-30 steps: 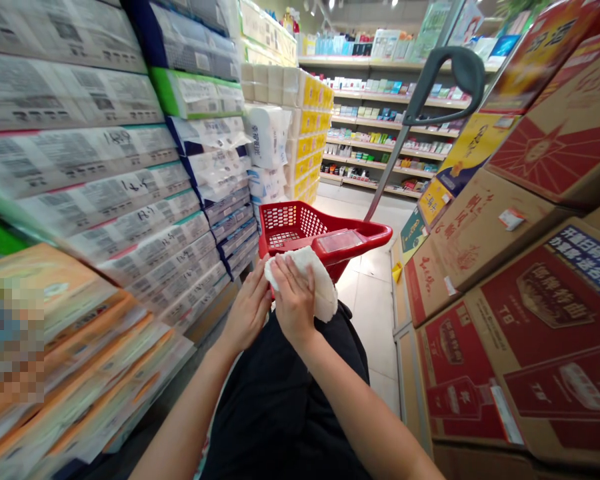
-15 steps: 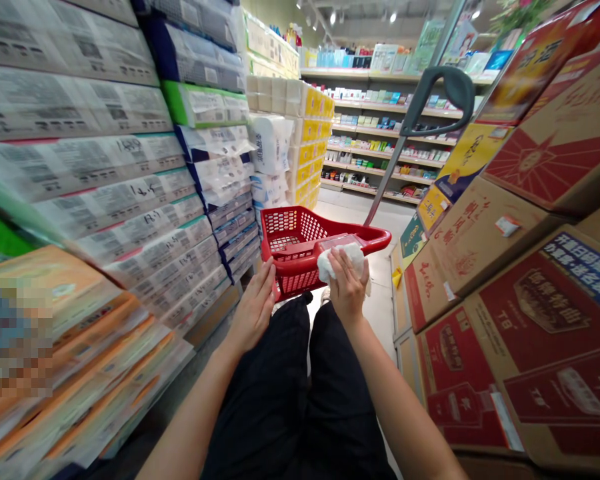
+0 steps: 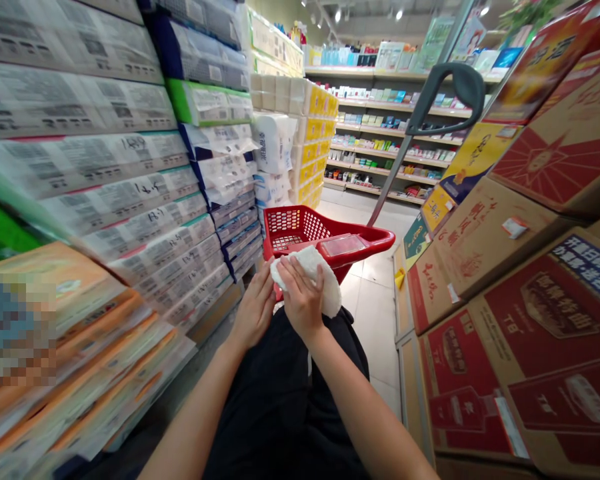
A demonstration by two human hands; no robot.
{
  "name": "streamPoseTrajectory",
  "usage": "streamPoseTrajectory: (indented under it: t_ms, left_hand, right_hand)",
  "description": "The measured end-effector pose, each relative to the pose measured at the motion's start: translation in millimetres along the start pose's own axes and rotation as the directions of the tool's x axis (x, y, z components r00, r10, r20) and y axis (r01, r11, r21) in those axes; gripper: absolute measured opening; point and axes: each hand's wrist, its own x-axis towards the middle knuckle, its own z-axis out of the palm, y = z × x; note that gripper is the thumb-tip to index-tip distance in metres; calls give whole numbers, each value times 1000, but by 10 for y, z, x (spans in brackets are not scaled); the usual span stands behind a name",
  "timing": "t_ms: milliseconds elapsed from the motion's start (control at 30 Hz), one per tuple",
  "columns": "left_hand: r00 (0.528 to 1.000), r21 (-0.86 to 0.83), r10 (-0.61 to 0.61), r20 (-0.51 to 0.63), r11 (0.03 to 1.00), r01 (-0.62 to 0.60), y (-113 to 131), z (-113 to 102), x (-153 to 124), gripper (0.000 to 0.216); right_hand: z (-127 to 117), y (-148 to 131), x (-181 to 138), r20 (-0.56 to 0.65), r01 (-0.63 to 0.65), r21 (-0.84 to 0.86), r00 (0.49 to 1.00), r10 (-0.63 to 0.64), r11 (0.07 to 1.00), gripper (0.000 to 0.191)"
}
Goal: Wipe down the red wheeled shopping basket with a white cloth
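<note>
A red plastic shopping basket [image 3: 300, 227] stands on the aisle floor in front of me, its grey pull handle [image 3: 445, 90] raised at the upper right. My right hand [image 3: 303, 300] presses a white cloth [image 3: 325, 280] flat against the basket's near red rim, fingers stretched over it. My left hand [image 3: 254, 308] rests beside it on the basket's near left corner, fingers extended and together, holding nothing. My dark trousers fill the view below the hands.
Stacked tissue and paper packs [image 3: 130, 167] wall the left side. Red and brown cardboard cartons [image 3: 520, 280] are piled on the right. A tiled aisle floor [image 3: 375, 293] runs ahead to shelves of goods [image 3: 380, 133] at the back.
My right hand slid the cloth from the right part of the basket's front rim back to its left part. My left hand stayed by the near left corner.
</note>
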Motion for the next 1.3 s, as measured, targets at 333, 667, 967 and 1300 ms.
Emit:
streamPoseTrajectory:
  t_ms: [333, 667, 967, 1300]
  left_hand:
    - [999, -107, -34, 14, 994, 35, 77, -55, 33, 53]
    - [1000, -192, -3, -22, 981, -1, 63, -50, 15, 53]
    - [1000, -151, -7, 2, 989, 7, 75, -80, 31, 54]
    - [997, -207, -18, -69, 978, 4, 93, 3, 28, 53]
  right_hand:
    - [-405, 899, -101, -101, -54, -150, 994, 39, 987, 39]
    - [-5, -30, -46, -20, -42, 9, 999, 42, 999, 36]
    - [-252, 623, -92, -39, 100, -67, 994, -103, 993, 36]
    - [-192, 454, -103, -125, -107, -60, 987, 99, 992, 35]
